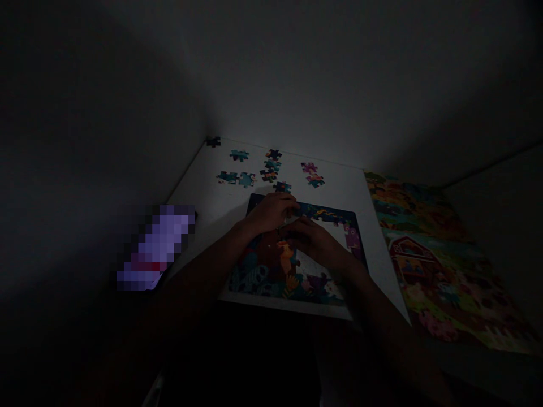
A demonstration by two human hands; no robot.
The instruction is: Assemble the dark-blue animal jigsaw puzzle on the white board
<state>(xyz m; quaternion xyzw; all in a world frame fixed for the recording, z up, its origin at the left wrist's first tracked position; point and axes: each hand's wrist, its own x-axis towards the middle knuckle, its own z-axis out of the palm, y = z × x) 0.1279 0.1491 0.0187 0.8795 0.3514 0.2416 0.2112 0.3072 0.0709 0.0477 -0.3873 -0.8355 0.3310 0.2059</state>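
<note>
A partly filled jigsaw puzzle (254,271) lies on a white board, with a dark blue border, leafy shapes and an orange animal in its picture. Its right middle part shows bare white. Over the upper left of the puzzle, my left hand (276,208) is closed with bent fingers. My right hand (309,234) is just below and to the right, its fingers curled toward the same spot. The fingers nearly meet there, and in the dim light whatever is between them is hidden.
Several loose puzzle pieces (248,179) lie beyond the puzzle on the white board (339,181). To the left is a lit, pixelated purple object (163,240). Colourful farm-scene picture sheets (441,282) lie to the right. Pale walls (288,85) enclose the space.
</note>
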